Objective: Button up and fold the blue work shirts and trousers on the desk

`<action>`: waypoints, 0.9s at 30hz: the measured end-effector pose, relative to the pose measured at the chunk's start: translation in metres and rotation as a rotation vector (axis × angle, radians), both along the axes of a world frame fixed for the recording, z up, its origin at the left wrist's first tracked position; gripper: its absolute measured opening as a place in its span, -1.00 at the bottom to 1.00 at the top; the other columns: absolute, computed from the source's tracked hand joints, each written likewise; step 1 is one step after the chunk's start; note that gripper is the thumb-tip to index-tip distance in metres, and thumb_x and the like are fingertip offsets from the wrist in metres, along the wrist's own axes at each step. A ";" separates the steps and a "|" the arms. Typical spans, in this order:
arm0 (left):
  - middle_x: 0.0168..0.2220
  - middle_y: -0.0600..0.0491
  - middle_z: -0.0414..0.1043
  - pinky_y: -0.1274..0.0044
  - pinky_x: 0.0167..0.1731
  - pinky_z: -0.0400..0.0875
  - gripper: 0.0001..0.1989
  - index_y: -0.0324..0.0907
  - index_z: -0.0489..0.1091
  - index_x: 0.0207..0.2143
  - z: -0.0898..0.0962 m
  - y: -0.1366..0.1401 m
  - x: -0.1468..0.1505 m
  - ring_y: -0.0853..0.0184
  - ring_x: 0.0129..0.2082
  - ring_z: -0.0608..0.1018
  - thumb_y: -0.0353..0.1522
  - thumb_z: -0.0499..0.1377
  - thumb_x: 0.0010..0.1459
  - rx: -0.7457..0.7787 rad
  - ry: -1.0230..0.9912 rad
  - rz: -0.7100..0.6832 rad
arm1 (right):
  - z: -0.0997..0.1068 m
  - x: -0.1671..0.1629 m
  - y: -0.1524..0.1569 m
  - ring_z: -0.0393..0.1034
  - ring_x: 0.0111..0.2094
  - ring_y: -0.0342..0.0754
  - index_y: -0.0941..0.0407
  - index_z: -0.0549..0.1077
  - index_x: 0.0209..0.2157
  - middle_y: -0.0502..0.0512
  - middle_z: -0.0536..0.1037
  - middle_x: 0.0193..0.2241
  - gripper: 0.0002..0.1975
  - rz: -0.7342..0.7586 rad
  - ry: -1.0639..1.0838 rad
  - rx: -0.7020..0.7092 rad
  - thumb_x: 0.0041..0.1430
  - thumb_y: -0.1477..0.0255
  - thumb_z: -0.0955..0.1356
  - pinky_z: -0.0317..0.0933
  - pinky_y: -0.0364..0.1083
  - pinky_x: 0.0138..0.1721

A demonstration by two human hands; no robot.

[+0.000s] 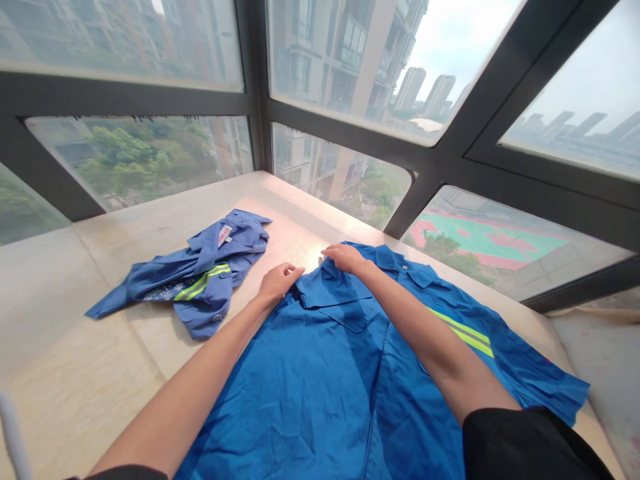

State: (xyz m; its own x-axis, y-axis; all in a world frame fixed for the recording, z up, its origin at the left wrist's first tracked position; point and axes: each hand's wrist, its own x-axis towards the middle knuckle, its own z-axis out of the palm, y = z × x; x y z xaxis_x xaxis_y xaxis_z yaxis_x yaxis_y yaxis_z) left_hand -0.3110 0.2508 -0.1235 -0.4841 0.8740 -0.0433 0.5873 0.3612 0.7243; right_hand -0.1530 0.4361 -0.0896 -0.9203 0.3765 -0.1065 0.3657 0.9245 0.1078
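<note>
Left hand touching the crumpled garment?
Apart. The head view shows a strip of pale surface between the left hand and the crumpled garment.

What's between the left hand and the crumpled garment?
Only bare pale ledge shows between the left hand and the crumpled garment, in the head view.

Dk win. frames (257,87), sunlit ledge (55,347).
</note>
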 end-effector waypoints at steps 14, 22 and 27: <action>-0.71 0.17 0.22 0.57 -0.69 0.20 -0.65 -0.17 0.33 -0.57 -0.005 -0.003 -0.008 0.38 -0.73 0.38 -0.12 0.06 0.11 -0.027 -0.169 -0.170 | -0.002 0.004 0.026 0.38 -0.09 0.06 0.13 0.58 -0.20 0.24 0.56 -0.16 -0.73 -0.003 -0.003 0.118 0.32 0.54 0.24 0.08 -0.03 -0.12; -0.66 0.15 0.33 0.54 -0.61 0.25 -0.64 -0.20 0.44 -0.47 -0.004 -0.005 -0.008 0.38 -0.71 0.38 -0.11 0.06 0.12 -0.029 -0.144 -0.147 | -0.009 0.005 0.040 0.36 -0.12 0.04 0.16 0.56 -0.20 0.22 0.57 -0.19 -0.75 0.032 0.010 0.101 0.32 0.57 0.24 0.06 -0.05 -0.10; -0.46 0.03 0.53 0.53 -0.43 0.29 -0.66 -0.19 0.48 -0.45 -0.008 -0.004 -0.007 0.30 -0.46 0.51 -0.15 0.07 0.14 0.020 -0.014 -0.129 | -0.011 0.005 0.044 0.35 -0.07 0.08 0.19 0.54 -0.17 0.27 0.55 -0.17 -0.74 -0.007 0.036 0.091 0.32 0.58 0.22 0.07 -0.04 -0.05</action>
State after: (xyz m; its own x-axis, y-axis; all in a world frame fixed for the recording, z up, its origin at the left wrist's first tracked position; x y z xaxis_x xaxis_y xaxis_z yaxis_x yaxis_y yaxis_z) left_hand -0.3180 0.2468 -0.1310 -0.3671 0.9297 -0.0316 0.6178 0.2691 0.7388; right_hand -0.1481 0.4802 -0.1003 -0.9202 0.3896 -0.0383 0.3774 0.9087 0.1782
